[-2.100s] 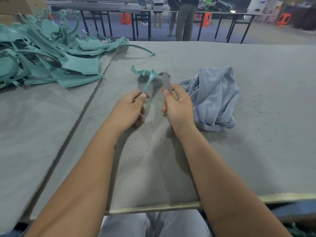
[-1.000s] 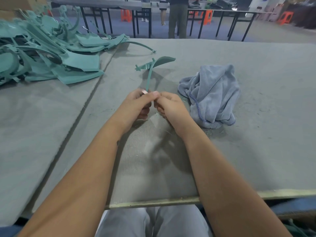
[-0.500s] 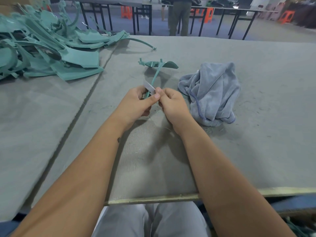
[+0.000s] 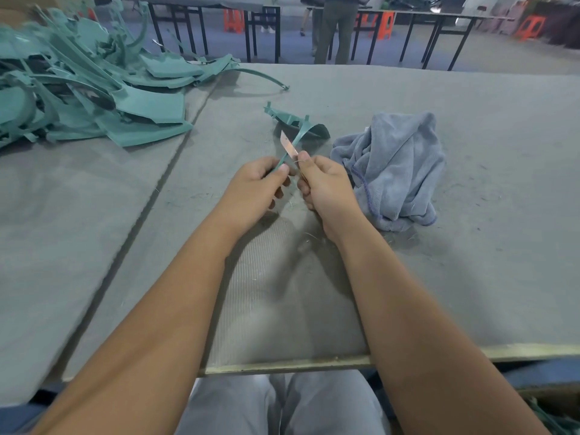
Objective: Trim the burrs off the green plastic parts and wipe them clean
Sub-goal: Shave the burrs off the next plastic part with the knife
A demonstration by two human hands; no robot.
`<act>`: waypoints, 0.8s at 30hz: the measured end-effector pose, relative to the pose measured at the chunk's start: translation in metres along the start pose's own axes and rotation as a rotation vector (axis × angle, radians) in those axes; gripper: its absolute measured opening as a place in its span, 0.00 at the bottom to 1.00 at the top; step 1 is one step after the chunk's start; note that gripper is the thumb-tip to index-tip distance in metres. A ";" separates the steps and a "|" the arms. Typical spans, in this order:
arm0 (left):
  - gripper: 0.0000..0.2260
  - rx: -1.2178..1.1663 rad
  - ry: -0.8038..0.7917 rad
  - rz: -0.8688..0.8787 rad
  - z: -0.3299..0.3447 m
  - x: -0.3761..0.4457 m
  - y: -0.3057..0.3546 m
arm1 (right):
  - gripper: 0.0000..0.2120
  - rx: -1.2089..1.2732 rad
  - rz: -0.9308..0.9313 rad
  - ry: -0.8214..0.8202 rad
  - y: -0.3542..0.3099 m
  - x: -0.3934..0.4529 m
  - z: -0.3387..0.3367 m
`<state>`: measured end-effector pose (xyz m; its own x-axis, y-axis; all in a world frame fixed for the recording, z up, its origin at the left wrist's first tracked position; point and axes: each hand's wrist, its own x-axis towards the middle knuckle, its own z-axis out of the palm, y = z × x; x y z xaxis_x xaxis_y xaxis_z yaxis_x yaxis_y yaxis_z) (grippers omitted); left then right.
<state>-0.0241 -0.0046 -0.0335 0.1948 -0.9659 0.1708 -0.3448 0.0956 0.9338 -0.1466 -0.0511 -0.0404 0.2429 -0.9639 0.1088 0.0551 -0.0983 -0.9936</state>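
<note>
My left hand (image 4: 255, 186) grips the thin stem of a green plastic part (image 4: 298, 124), whose wider end points away from me above the table. My right hand (image 4: 326, 186) pinches a small metal blade (image 4: 288, 145), which lies across the stem just past my left fingertips. A crumpled grey-blue cloth (image 4: 395, 167) sits on the table right beside my right hand.
A large pile of green plastic parts (image 4: 81, 89) fills the far left of the grey felt table (image 4: 470, 277). A seam (image 4: 150, 208) runs between two felt sheets. Black-legged tables, orange stools and a standing person (image 4: 335, 29) are beyond the far edge.
The blade has slid up the stem away from my hands and now shows more of its length. The part has turned slightly, and my hands stay close together.
</note>
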 end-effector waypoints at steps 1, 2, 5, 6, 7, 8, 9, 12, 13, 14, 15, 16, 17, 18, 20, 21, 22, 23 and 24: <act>0.10 -0.058 0.009 -0.027 0.000 0.001 0.001 | 0.15 -0.003 -0.014 -0.020 0.000 -0.001 0.000; 0.10 -0.187 0.015 -0.064 0.000 0.002 0.002 | 0.15 -0.019 -0.029 -0.034 -0.001 -0.001 0.001; 0.10 -0.684 0.033 -0.137 -0.006 0.003 0.005 | 0.14 -0.055 -0.065 -0.043 -0.001 -0.002 0.003; 0.11 -0.753 0.048 -0.144 -0.008 0.004 0.005 | 0.15 -0.049 -0.074 -0.038 -0.001 -0.003 0.004; 0.11 -0.758 0.067 -0.150 -0.010 0.004 0.005 | 0.15 -0.041 -0.081 -0.027 -0.001 -0.003 0.004; 0.11 -0.712 0.087 -0.163 -0.010 0.004 0.003 | 0.15 -0.036 -0.087 -0.016 -0.001 -0.003 0.003; 0.11 -0.633 0.104 -0.186 -0.009 0.005 0.002 | 0.16 -0.031 -0.089 -0.010 -0.002 -0.003 0.002; 0.11 -0.273 0.079 -0.240 -0.007 0.004 0.000 | 0.15 -0.022 -0.093 -0.017 -0.003 -0.004 0.002; 0.11 -0.137 0.052 -0.219 -0.006 0.004 -0.001 | 0.14 -0.032 -0.092 -0.021 -0.003 -0.005 0.002; 0.11 -0.010 0.030 -0.178 -0.005 0.004 -0.003 | 0.13 -0.047 -0.088 -0.026 -0.003 -0.005 0.003; 0.11 0.101 0.020 -0.129 -0.005 0.004 -0.004 | 0.12 -0.064 -0.083 -0.032 -0.003 -0.005 0.004; 0.11 0.182 0.018 -0.085 -0.003 0.004 -0.005 | 0.11 -0.079 -0.077 -0.039 -0.003 -0.005 0.004; 0.11 0.213 0.023 -0.065 -0.002 0.004 -0.006 | 0.11 -0.085 -0.070 -0.044 -0.004 -0.005 0.004; 0.11 0.167 0.028 -0.075 -0.001 0.004 -0.005 | 0.11 -0.077 -0.063 -0.047 -0.005 -0.005 0.004; 0.10 -0.101 0.041 -0.144 0.001 0.006 -0.002 | 0.11 -0.022 -0.047 -0.057 -0.008 -0.005 0.003; 0.09 -0.234 0.035 -0.169 0.001 0.006 0.000 | 0.11 -0.001 -0.044 -0.067 -0.008 -0.005 0.003; 0.08 -0.319 0.019 -0.181 0.001 0.006 0.002 | 0.12 0.003 -0.045 -0.082 -0.009 -0.006 0.002; 0.06 -0.356 -0.009 -0.185 0.002 0.006 0.002 | 0.13 -0.004 -0.049 -0.100 -0.009 -0.006 0.002; 0.04 -0.370 -0.047 -0.182 0.003 0.004 0.002 | 0.14 -0.018 -0.052 -0.118 -0.009 -0.007 0.002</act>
<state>-0.0264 -0.0093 -0.0313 0.1772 -0.9841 -0.0139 0.0460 -0.0058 0.9989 -0.1467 -0.0431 -0.0325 0.3524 -0.9217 0.1619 0.0539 -0.1527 -0.9868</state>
